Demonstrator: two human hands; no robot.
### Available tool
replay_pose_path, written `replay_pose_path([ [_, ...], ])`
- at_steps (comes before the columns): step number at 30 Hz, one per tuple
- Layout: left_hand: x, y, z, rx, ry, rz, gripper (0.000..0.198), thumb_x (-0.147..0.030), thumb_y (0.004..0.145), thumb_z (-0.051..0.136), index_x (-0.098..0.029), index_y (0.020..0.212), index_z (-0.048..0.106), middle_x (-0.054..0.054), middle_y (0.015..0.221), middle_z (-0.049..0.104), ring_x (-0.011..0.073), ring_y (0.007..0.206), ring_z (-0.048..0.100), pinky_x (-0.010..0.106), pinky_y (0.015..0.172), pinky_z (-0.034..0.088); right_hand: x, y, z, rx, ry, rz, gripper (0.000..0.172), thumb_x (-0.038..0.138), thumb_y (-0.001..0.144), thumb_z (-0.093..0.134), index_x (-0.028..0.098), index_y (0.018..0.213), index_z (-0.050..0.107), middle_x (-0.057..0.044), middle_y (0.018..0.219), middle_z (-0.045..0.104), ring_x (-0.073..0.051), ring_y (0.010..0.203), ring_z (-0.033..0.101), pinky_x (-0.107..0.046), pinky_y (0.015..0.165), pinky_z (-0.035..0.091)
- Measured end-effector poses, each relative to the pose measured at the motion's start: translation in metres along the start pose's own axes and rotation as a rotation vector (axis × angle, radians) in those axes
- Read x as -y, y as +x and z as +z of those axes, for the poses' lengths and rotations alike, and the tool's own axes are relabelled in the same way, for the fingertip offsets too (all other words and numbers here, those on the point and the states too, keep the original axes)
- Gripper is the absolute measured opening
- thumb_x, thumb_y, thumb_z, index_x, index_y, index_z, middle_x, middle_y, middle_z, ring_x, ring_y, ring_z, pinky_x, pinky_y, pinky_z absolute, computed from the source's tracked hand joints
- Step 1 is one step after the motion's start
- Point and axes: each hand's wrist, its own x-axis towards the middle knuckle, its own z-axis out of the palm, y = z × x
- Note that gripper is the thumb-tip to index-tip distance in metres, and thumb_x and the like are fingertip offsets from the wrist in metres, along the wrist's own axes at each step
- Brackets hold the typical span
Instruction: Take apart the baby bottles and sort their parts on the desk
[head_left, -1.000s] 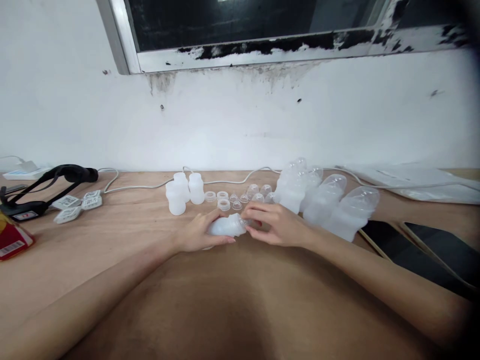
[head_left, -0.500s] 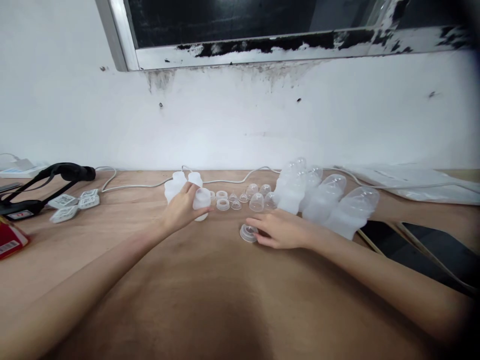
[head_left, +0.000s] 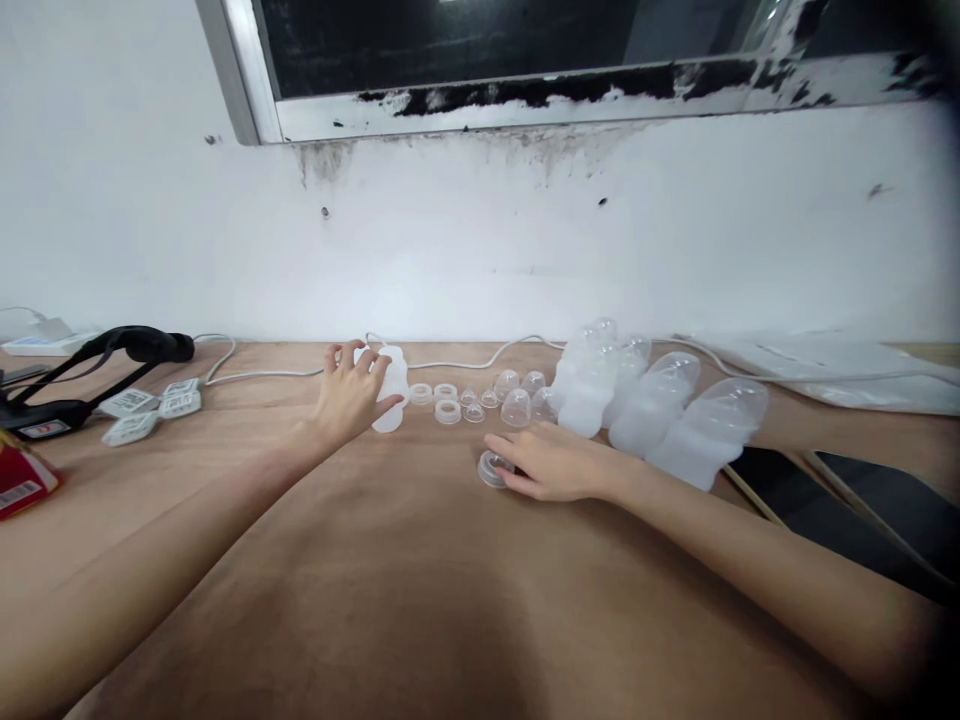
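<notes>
My left hand spreads its fingers over the white baby bottles at the middle left. Its thumb lies across the front of one bottle, and the hand hides part of the group. Nearer to me, my right hand has its fingertips on a clear screw ring with a nipple, which rests on the table. Between and behind the hands stand loose screw rings, small clear nipples and clear domed caps.
Several capped bottles stand at the right, beside dark flat panels. A clear plastic bag lies behind them. A white cable runs along the wall. At the left are a black headset strap, white labelled pieces and a red box.
My left hand has shifted left and its fingers have spread, off the bottle it gripped, which now stands with the others. My right hand stays at the screw ring.
</notes>
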Motion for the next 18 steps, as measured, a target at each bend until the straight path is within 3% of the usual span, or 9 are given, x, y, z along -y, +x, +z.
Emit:
replay_pose_path([
  [8, 0.006, 0.000, 0.000, 0.039, -0.038, -0.031, 0.052, -0.045, 0.069, 0.055, -0.009, 0.105, 0.046, 0.012, 0.106, 0.048, 0.0277, 0.105, 0.032, 0.044, 0.091, 0.015, -0.006, 0.006, 0.006, 0.062, 0.221, 0.035, 0.028, 0.040, 0.083, 0.028, 0.014, 0.084, 0.039, -0.004, 0.062, 0.046, -0.009, 0.048, 0.039, -0.019, 0.046, 0.025],
  [13, -0.023, -0.009, -0.016, -0.026, -0.226, 0.029, 0.038, -0.037, 0.075, 0.050, -0.014, 0.106, 0.045, 0.007, 0.117, 0.040, 0.0228, 0.110, 0.031, 0.040, 0.094, 0.016, 0.001, 0.015, 0.008, -0.015, 0.199, 0.074, 0.027, 0.040, 0.083, 0.028, 0.016, 0.084, 0.040, -0.003, 0.060, 0.045, -0.008, 0.044, 0.034, -0.019, 0.044, 0.021],
  [15, -0.043, -0.014, -0.019, 0.075, -0.428, 0.103, 0.043, -0.038, 0.072, 0.052, -0.016, 0.108, 0.042, 0.005, 0.113, 0.043, 0.0198, 0.106, 0.036, 0.036, 0.090, 0.024, 0.007, 0.022, 0.006, -0.035, 0.233, 0.079, 0.027, 0.039, 0.082, 0.029, 0.015, 0.083, 0.041, -0.003, 0.060, 0.046, -0.007, 0.044, 0.034, -0.019, 0.043, 0.020],
  [18, -0.069, -0.017, -0.014, 0.401, -0.657, 0.066, 0.061, -0.049, 0.061, 0.059, -0.011, 0.105, 0.041, 0.006, 0.100, 0.050, 0.0202, 0.091, 0.045, 0.032, 0.077, 0.034, 0.016, 0.033, 0.005, -0.071, 0.363, 0.080, 0.021, 0.031, 0.079, 0.035, 0.013, 0.085, 0.043, -0.005, 0.066, 0.050, -0.007, 0.047, 0.038, -0.019, 0.044, 0.022],
])
